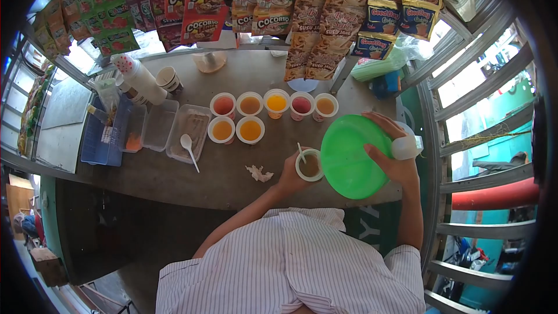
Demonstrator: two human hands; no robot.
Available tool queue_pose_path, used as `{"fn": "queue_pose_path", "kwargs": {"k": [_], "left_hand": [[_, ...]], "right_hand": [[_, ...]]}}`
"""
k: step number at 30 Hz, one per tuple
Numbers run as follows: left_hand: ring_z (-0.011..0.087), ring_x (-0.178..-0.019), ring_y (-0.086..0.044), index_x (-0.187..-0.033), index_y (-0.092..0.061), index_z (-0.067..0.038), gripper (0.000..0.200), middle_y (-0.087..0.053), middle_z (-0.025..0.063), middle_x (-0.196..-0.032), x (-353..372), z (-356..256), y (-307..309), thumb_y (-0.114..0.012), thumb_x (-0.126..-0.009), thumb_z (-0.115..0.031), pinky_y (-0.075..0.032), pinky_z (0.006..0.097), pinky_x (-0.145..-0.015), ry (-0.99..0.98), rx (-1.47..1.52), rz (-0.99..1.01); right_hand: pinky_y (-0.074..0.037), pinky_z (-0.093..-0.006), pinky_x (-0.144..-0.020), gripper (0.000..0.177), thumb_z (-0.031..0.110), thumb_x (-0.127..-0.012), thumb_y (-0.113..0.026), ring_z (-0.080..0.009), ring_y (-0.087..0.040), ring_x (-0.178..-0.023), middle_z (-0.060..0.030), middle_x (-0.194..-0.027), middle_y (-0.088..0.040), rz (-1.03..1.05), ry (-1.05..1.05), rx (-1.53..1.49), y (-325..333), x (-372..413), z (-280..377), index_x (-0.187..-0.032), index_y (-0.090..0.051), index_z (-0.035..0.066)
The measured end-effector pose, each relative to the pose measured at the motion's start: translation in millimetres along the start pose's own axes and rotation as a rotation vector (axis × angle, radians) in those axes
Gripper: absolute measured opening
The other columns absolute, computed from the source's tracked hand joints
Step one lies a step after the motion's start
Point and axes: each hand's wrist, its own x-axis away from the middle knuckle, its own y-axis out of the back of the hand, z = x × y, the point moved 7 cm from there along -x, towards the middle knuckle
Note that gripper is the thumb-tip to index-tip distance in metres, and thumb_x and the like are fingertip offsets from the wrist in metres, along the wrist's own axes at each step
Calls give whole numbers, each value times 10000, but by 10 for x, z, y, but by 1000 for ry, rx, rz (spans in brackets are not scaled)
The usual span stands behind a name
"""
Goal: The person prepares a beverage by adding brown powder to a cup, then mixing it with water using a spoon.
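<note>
Near the front of the counter, my left hand (293, 174) is wrapped round a paper cup (311, 170) of brownish drink with a small white spoon standing in it. Just right of the cup, my right hand (395, 154) grips a container with a round, bright green lid (351, 157); my thumb lies over the lid. A translucent white part (407, 147) sticks out past that hand. The container's body is mostly hidden beneath the lid. Beyond my hands, several cups of orange, red and brown drinks (276, 103) stand in two rows.
A crumpled wrapper (258, 173) lies left of my left hand. Further left are a white spoon (189, 151) across a clear plastic tray (197, 119), a blue basket (104, 139) and stacked paper cups (139, 78). Drink sachets (331, 17) hang overhead; metal bars (482, 134) stand at right.
</note>
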Motion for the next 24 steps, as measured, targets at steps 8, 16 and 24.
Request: {"fn": "queue_pose_path", "kwargs": {"k": [8,16,24], "left_hand": [[154,-962,-650,-1102,-607,-35,539,-655,56,-1046,9,28,-105,-877,-639,-95,-511,304,-864,36,-2,47],[175,-951,-662,-1139,-579,-37,559,-671,91,-1043,-28,7,-235,-874,-671,-117,-520,320,-846,13,24,90],[190,-1011,-661,-1190,-564,-47,595,-669,112,-1097,59,107,-231,-873,-692,-149,-513,331,-884,39,-1,121]], "right_hand": [[-365,-438,-1072,537,159,-741,-735,-309,-561,-1205,-115,-1260,-628,-23,-7,58,146,59,52,-1262,-619,100],[-267,-513,-1123,561,244,-729,-735,-286,-531,-1257,-96,-1283,-617,84,11,174,-3,55,235,-1266,-617,133],[-226,-571,-1139,604,251,-704,-719,-305,-507,-1296,-131,-1309,-604,148,-1,265,-123,60,305,-1289,-606,150]]}}
